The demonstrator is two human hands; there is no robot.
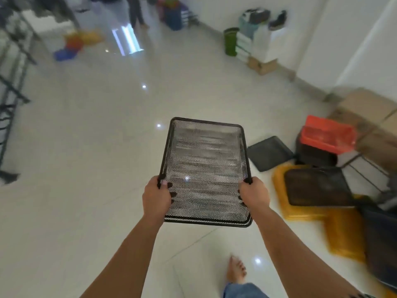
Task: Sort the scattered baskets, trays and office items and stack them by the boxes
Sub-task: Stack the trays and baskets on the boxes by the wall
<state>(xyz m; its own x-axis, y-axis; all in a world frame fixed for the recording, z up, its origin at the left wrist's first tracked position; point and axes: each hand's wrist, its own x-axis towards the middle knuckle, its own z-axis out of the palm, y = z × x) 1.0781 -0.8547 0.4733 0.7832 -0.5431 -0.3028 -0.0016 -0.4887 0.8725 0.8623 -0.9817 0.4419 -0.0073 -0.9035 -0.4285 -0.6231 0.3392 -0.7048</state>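
Note:
I hold a black wire-mesh tray out in front of me, above the pale tiled floor. My left hand grips its left rim near the close corner, and my right hand grips the right rim opposite. The tray looks like two nested trays at its near edge. To the right, by the cardboard boxes, lie an orange basket, a flat black tray, a dark mesh tray and yellow trays.
A second stack of boxes and white containers with a green bin stands by the far wall. Coloured baskets lie at the far left. A metal rack lines the left side. A person stands far back. My bare foot is below.

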